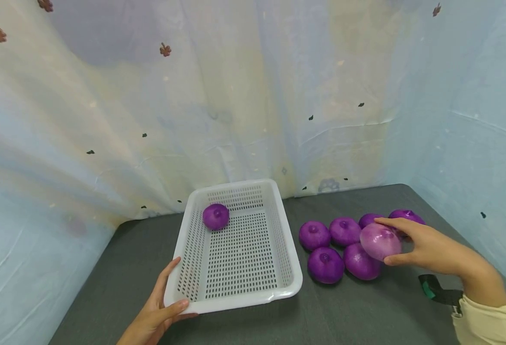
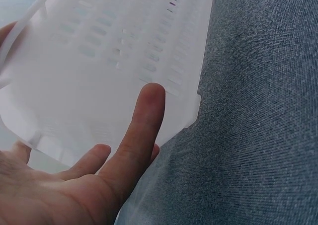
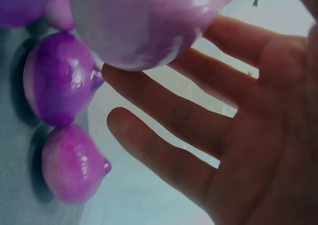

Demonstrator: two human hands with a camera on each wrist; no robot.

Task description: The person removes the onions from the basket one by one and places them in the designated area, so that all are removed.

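Note:
A white perforated plastic basket [image 1: 240, 261] stands on the table in the head view, one purple onion [image 1: 216, 216] in its far left part. My left hand [image 1: 151, 314] grips its near left corner, thumb over the rim. The left wrist view shows that hand's fingers [image 2: 141, 120] against the basket's outer wall [image 2: 89, 81]. On the right, my right hand [image 1: 434, 247] holds a paler, glossy purple onion [image 1: 380, 242] between thumb and fingers, above the others. The right wrist view has this onion [image 3: 139, 26] at the fingertips.
Several purple onions [image 1: 326, 265] lie clustered on the dark grey table [image 1: 339, 316], right of the basket. Behind the table hangs a pale patterned curtain [image 1: 235, 120], continuing along the right side. A black strap with a green patch [image 1: 438, 290] shows near the right wrist.

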